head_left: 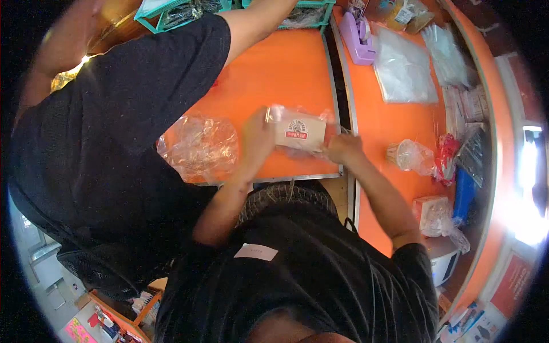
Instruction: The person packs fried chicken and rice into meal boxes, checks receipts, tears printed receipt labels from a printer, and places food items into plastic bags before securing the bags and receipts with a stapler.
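Observation:
Over the orange table, a small cardboard food box [296, 132] with a red and black chicken logo sits inside a clear plastic bag [279, 112]. My left hand [258, 137] grips the box and bag at the left end, its fingers partly blurred and hidden. At the right end my right hand [345, 148] is closed in a fist on the gathered plastic of the bag. Left of my left hand lies a crumpled clear plastic sheet or bag [203, 146] on the table.
A co-worker in a black sleeve [166, 74] stands close on my left, reaching across to teal baskets [326, 14]. On the right counter are a purple tape dispenser [357, 40], stacked plastic bags [403, 66], a cup in plastic [406, 155] and a wrapped box [432, 214].

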